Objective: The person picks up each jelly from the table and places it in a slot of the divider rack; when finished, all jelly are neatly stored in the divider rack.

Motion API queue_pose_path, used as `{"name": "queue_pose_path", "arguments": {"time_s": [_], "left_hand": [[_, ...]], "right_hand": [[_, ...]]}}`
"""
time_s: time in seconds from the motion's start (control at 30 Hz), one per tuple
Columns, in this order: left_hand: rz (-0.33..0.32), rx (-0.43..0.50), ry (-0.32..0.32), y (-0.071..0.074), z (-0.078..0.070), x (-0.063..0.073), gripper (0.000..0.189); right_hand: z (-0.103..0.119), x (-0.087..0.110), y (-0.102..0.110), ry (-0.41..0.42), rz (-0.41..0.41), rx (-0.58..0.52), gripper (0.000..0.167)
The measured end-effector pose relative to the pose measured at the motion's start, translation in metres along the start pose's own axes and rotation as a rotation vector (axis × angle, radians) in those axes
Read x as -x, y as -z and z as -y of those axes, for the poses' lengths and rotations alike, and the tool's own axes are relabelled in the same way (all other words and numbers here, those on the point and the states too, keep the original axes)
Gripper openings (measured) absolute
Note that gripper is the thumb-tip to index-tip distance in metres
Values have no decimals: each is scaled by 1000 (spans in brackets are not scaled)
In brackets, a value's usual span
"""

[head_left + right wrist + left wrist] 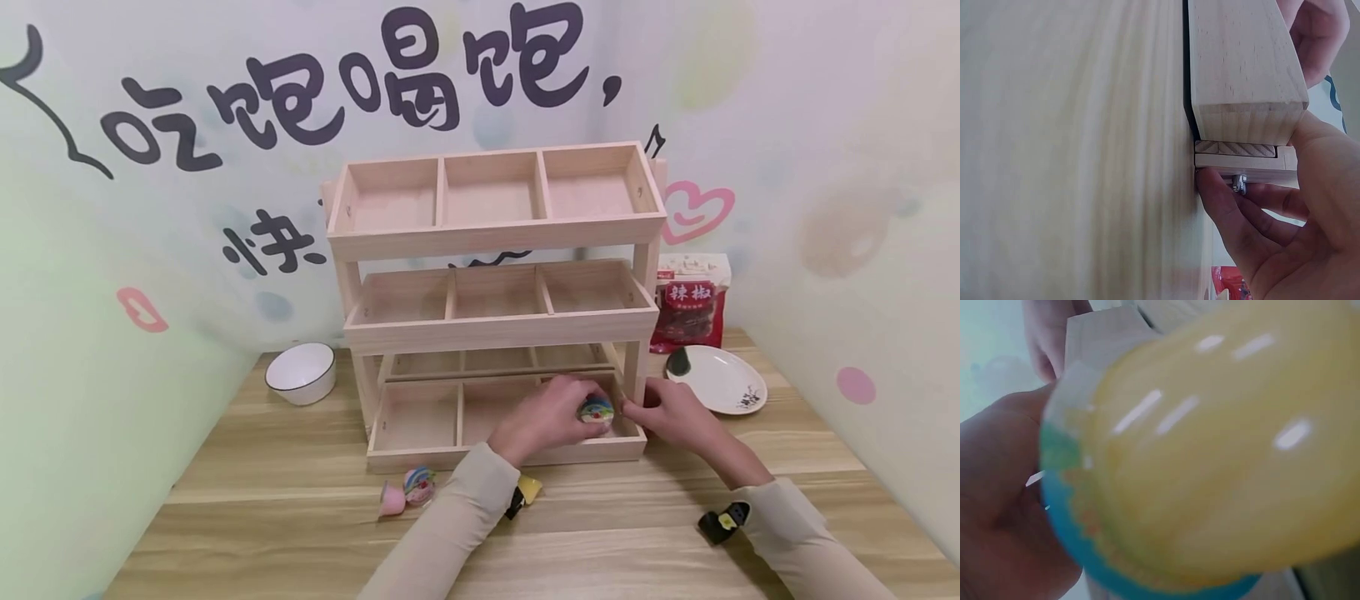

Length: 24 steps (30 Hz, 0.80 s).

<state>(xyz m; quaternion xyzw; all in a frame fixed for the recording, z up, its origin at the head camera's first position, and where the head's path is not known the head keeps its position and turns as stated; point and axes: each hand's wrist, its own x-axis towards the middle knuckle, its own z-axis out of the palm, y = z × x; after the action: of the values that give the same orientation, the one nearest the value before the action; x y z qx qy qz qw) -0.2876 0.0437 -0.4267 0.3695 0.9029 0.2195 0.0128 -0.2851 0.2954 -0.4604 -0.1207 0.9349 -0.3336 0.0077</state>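
My left hand (558, 417) pinches a jelly cup with a rainbow-coloured lid (597, 410) inside the right compartment of the bottom tray (420, 458) of a three-tier wooden rack (495, 242). Close before the camera in the left wrist view, a yellow jelly cup (1229, 456) with a blue-green rim covers much of that hand; from the head it appears beside the left wrist. At the bottom tray's right end, my right hand (671, 417) grips the rack, thumb on one side and fingers (1229, 212) by a metal wing nut (1239, 184).
Left of my left forearm lie a pink jelly cup (392, 500) and a rainbow-lidded one (420, 485). A white bowl (302, 375) stands left of the rack. At its right are an oval plate (716, 379) and a red bag of dried chillies (690, 312). Walls border the table.
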Motion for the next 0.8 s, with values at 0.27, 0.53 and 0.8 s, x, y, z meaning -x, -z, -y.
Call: {"name": "queue_pose_path", "arguments": {"time_s": [0.27,0.53,0.8], "left_hand": [[-11,-65,-4,-3,4,0,38],[-14,-5,-11,-2,5,3,36],[-28,9,7,-3,6,3,31]], "right_hand": [[2,0,1,-14,2,-2,45],[3,1,2,-5,-11,12,45],[2,0,1,-16,-5,5,48]]}}
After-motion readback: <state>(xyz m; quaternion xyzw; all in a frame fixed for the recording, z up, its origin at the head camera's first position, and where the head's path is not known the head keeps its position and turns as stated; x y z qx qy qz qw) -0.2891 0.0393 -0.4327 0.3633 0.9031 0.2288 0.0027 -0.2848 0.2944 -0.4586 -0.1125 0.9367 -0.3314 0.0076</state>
